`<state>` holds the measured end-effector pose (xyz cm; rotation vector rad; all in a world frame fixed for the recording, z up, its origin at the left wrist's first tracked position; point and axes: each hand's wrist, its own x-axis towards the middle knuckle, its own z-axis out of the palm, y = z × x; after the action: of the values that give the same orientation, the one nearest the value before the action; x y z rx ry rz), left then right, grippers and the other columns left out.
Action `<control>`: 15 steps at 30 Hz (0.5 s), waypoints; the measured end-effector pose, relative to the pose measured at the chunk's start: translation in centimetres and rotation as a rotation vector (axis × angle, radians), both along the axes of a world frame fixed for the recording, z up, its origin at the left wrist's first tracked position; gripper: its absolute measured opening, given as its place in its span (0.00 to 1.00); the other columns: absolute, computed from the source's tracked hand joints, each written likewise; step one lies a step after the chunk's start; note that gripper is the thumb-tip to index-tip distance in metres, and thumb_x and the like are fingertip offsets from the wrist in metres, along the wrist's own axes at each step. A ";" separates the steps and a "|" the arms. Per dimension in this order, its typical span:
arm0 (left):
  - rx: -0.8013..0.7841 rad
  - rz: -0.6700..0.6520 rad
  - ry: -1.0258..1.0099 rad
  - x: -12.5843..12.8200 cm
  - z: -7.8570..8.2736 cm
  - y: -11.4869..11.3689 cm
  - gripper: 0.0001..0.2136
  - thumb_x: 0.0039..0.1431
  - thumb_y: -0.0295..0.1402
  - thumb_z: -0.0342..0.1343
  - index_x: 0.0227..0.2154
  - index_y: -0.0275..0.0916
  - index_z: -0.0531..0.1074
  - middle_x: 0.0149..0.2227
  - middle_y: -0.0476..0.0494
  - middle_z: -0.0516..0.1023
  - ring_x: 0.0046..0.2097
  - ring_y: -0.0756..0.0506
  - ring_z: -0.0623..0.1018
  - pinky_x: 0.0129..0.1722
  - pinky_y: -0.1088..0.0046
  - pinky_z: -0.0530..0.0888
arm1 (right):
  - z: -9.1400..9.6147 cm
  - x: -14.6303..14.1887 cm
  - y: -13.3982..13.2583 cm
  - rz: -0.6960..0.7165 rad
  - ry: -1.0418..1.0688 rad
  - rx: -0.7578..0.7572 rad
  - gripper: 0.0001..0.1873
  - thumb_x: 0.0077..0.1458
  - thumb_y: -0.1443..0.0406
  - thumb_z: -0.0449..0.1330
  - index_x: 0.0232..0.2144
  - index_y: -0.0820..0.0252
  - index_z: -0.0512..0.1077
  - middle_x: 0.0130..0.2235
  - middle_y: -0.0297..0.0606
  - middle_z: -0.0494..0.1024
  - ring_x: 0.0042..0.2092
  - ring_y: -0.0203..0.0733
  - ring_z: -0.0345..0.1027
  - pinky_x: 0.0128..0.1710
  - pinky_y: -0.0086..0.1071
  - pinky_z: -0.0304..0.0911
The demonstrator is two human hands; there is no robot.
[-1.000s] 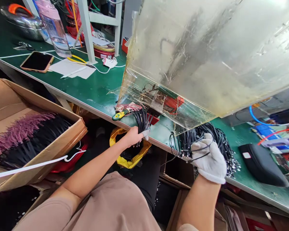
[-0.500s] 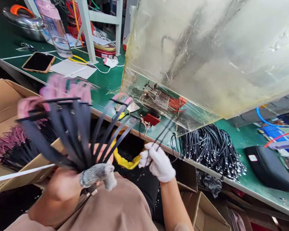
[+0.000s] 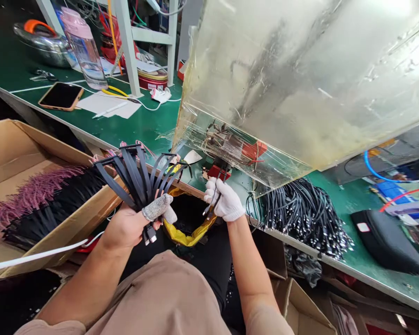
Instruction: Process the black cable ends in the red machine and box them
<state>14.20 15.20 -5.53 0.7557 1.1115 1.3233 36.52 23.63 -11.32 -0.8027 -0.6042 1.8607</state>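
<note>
My left hand (image 3: pixel 129 225), with a grey knit glove on part of it, grips a fanned bunch of flat black cables (image 3: pixel 136 174) near their metal-tipped connectors (image 3: pixel 149 235). My right hand (image 3: pixel 225 200), in a white cotton glove, pinches a thin black cable (image 3: pixel 212 201) close to the bunch. A heap of black cables with silver ends (image 3: pixel 307 218) lies on the green workbench (image 3: pixel 153 123), to the right of my right hand. The hands do not touch each other.
A cardboard box (image 3: pixel 38 149) holding pink and black cable bundles stands at the left. A large, smeared clear plastic sheet (image 3: pixel 282 83) hangs over the bench. A yellow bag (image 3: pixel 185 237) sits below the bench edge, and a phone, water bottle and pliers lie beyond.
The cable bunch has come down and inward from the left, closer to my body. My right hand has moved up toward the bench edge. The heap on the bench looks unchanged since half a second ago.
</note>
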 end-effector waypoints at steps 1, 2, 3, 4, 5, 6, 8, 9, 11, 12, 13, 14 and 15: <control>0.009 0.021 0.001 0.0 0.1 0.0 0.14 0.39 0.42 0.74 0.22 0.37 0.78 0.19 0.46 0.76 0.18 0.52 0.68 0.15 0.79 0.62 | 0.2 0.0 0.8 -0.017 0.010 -0.020 0.07 0.63 0.62 0.64 0.38 0.59 0.70 0.28 0.30 0.72 0.25 0.32 0.65 0.26 0.27 0.70; 0.012 0.036 -0.003 0.0 0.1 0.1 0.14 0.39 0.41 0.74 0.23 0.37 0.79 0.19 0.47 0.76 0.18 0.52 0.68 0.15 0.79 0.63 | 0.4 -0.1 1.5 -0.030 0.020 -0.042 0.05 0.64 0.63 0.62 0.38 0.59 0.70 0.29 0.30 0.72 0.25 0.32 0.65 0.25 0.26 0.69; 0.009 0.039 -0.009 -0.2 0.0 0.1 0.14 0.39 0.41 0.74 0.23 0.37 0.79 0.19 0.46 0.77 0.18 0.53 0.67 0.15 0.79 0.63 | 0.5 -0.1 2.0 -0.039 0.033 -0.061 0.04 0.64 0.65 0.61 0.37 0.59 0.70 0.29 0.30 0.72 0.25 0.31 0.64 0.25 0.26 0.69; 0.005 0.019 -0.012 -0.4 -0.2 0.2 0.14 0.39 0.41 0.74 0.24 0.36 0.80 0.20 0.46 0.78 0.17 0.53 0.67 0.15 0.79 0.63 | 0.5 -0.1 2.4 -0.038 0.047 -0.075 0.03 0.65 0.66 0.60 0.36 0.59 0.70 0.29 0.30 0.72 0.25 0.31 0.64 0.25 0.25 0.69; 0.002 -0.010 -0.012 -0.6 -0.4 0.2 0.15 0.38 0.42 0.74 0.24 0.36 0.80 0.20 0.46 0.78 0.17 0.53 0.66 0.14 0.79 0.63 | 0.6 0.0 2.7 -0.034 0.061 -0.084 0.03 0.65 0.67 0.59 0.36 0.59 0.70 0.29 0.30 0.72 0.26 0.31 0.64 0.25 0.24 0.68; 0.004 -0.043 -0.008 -0.8 -0.7 0.3 0.16 0.38 0.42 0.74 0.24 0.36 0.80 0.20 0.45 0.79 0.17 0.53 0.67 0.14 0.79 0.63 | 0.7 0.0 2.9 -0.033 0.072 -0.087 0.04 0.65 0.67 0.59 0.35 0.59 0.70 0.29 0.30 0.72 0.26 0.30 0.64 0.25 0.24 0.68; 0.009 -0.094 0.001 -1.2 -1.2 0.5 0.17 0.39 0.44 0.73 0.24 0.35 0.80 0.21 0.45 0.79 0.17 0.53 0.68 0.14 0.79 0.64 | 0.8 0.1 3.2 -0.032 0.087 -0.092 0.05 0.66 0.69 0.57 0.35 0.59 0.70 0.30 0.30 0.73 0.26 0.30 0.63 0.25 0.23 0.68; 0.011 -0.099 0.001 -1.3 -1.3 0.5 0.17 0.40 0.44 0.73 0.24 0.35 0.79 0.21 0.45 0.80 0.17 0.53 0.68 0.14 0.80 0.64 | 0.8 0.2 3.3 -0.035 0.091 -0.100 0.05 0.66 0.69 0.56 0.35 0.59 0.70 0.30 0.31 0.73 0.26 0.30 0.63 0.25 0.23 0.68; 0.007 -0.083 -0.007 -1.4 -1.6 0.6 0.16 0.40 0.43 0.73 0.25 0.35 0.79 0.21 0.46 0.79 0.17 0.53 0.69 0.14 0.80 0.64 | 1.0 0.3 3.5 -0.051 0.098 -0.136 0.06 0.67 0.69 0.55 0.36 0.59 0.71 0.31 0.32 0.74 0.26 0.31 0.64 0.25 0.23 0.68; 0.002 -0.063 -0.014 -1.4 -1.7 0.5 0.16 0.40 0.42 0.74 0.26 0.35 0.79 0.20 0.47 0.79 0.17 0.52 0.69 0.14 0.80 0.65 | 1.0 0.4 3.6 -0.064 0.104 -0.158 0.07 0.67 0.69 0.54 0.37 0.60 0.72 0.31 0.33 0.75 0.26 0.31 0.65 0.25 0.24 0.68; -0.008 -0.043 -0.026 -1.5 -1.9 0.4 0.16 0.39 0.41 0.74 0.27 0.35 0.79 0.20 0.47 0.79 0.17 0.52 0.70 0.14 0.79 0.64 | 1.0 0.4 3.6 -0.078 0.108 -0.179 0.08 0.68 0.69 0.53 0.37 0.60 0.72 0.31 0.33 0.75 0.26 0.32 0.65 0.25 0.24 0.68; -0.024 -0.019 -0.038 -1.5 -2.1 0.4 0.17 0.38 0.41 0.75 0.28 0.35 0.79 0.20 0.48 0.79 0.18 0.52 0.70 0.14 0.79 0.64 | 1.1 0.4 3.7 -0.089 0.109 -0.197 0.09 0.68 0.69 0.52 0.37 0.60 0.72 0.30 0.33 0.75 0.26 0.32 0.65 0.24 0.24 0.68; -0.048 -0.001 -0.050 -1.6 -2.3 0.2 0.17 0.37 0.40 0.75 0.28 0.36 0.79 0.21 0.48 0.79 0.18 0.51 0.71 0.14 0.79 0.64 | 1.1 0.5 3.7 -0.095 0.105 -0.206 0.10 0.68 0.68 0.51 0.37 0.60 0.72 0.30 0.33 0.75 0.25 0.31 0.65 0.24 0.24 0.68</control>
<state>12.60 15.44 -7.79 0.6842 1.0992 1.3039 36.99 27.32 -10.26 -0.8459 -0.3064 1.8844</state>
